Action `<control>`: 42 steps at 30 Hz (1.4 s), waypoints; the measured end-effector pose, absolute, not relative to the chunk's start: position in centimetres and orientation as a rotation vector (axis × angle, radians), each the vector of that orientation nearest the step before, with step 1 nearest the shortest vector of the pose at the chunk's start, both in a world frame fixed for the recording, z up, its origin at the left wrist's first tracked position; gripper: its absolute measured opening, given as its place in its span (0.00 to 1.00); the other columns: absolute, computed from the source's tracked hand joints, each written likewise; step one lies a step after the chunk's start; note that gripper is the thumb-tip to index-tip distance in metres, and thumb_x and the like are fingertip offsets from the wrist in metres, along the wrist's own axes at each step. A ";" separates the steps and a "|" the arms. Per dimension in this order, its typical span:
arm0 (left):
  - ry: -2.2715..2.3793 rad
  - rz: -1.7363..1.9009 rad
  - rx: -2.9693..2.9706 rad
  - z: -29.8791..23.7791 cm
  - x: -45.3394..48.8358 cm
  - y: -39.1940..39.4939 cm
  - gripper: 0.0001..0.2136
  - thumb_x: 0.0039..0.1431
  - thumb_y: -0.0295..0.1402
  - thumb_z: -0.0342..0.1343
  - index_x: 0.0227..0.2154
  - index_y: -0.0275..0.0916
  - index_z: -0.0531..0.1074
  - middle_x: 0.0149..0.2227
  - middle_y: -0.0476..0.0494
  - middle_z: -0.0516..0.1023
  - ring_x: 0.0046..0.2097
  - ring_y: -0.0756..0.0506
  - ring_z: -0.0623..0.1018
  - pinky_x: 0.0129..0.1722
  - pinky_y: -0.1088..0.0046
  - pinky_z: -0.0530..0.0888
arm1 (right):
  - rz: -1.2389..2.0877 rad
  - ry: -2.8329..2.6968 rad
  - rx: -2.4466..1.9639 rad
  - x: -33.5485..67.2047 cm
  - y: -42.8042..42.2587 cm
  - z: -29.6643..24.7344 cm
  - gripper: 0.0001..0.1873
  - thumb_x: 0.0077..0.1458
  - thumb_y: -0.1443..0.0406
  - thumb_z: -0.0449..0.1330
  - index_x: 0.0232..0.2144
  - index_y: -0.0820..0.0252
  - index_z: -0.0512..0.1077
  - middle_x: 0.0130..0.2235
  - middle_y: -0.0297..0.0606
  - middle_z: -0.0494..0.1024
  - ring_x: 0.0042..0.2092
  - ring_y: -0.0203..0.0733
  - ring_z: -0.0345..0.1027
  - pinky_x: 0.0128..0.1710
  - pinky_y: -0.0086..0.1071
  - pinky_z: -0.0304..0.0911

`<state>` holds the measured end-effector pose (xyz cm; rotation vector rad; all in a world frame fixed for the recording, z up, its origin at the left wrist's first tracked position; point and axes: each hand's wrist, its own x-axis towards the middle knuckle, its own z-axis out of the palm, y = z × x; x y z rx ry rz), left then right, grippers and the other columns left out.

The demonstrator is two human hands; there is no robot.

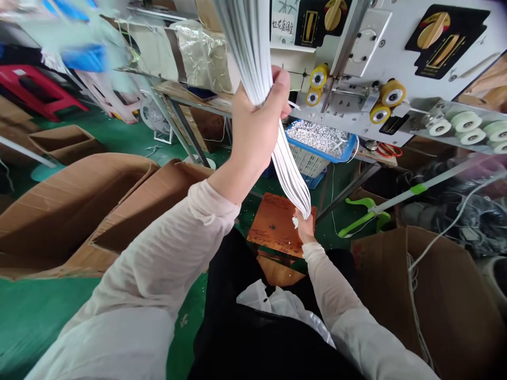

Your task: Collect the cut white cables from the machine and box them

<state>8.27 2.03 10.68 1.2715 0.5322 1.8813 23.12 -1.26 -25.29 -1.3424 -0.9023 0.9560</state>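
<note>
Right hand (304, 228): down low, fingers closed on the bundle's lower end, pinching it tight.
Left hand (259, 120): up high, fist wrapped firmly round the strands.
Bundle of white flat cords (289, 169): stretched between both hands, splaying slightly near the bottom.
Below: a scuffed wooden board (273, 224) just under the low hand; a cardboard box (447, 301) on the right.
Ahead: a blue-rimmed basket (319, 138) of white scraps, then a white machine panel (396, 53) with yellow rollers (392, 93).
Risk: a slackened grip could let strands slip and fan out; swung forward, they could snag on those rollers.
</note>
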 end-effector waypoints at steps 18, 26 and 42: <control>0.680 2.008 1.010 4.0 3.3 -0.6 0.12 0.56 0.41 0.65 0.27 0.43 0.69 0.20 0.55 0.62 0.22 0.52 0.63 0.26 0.74 0.68 | 0.745 -0.963 -1.413 24.7 -0.5 -28.2 0.18 0.44 0.63 0.56 0.39 0.63 0.73 0.39 0.43 0.79 0.43 0.45 0.72 0.46 0.38 0.69; 0.707 2.056 0.954 3.0 1.2 -1.7 0.14 0.56 0.40 0.66 0.26 0.42 0.67 0.20 0.55 0.61 0.22 0.53 0.63 0.26 0.74 0.65 | 0.737 -1.041 -1.412 25.9 -0.9 -28.6 0.13 0.46 0.63 0.56 0.35 0.62 0.73 0.32 0.35 0.76 0.36 0.40 0.68 0.40 0.33 0.66; 0.800 2.100 0.818 1.0 0.9 -3.3 0.15 0.59 0.37 0.62 0.26 0.40 0.62 0.21 0.56 0.59 0.23 0.55 0.63 0.28 0.73 0.62 | 0.927 -1.032 -1.423 25.2 -2.6 -26.3 0.03 0.44 0.65 0.57 0.26 0.58 0.68 0.26 0.29 0.69 0.31 0.37 0.62 0.34 0.30 0.62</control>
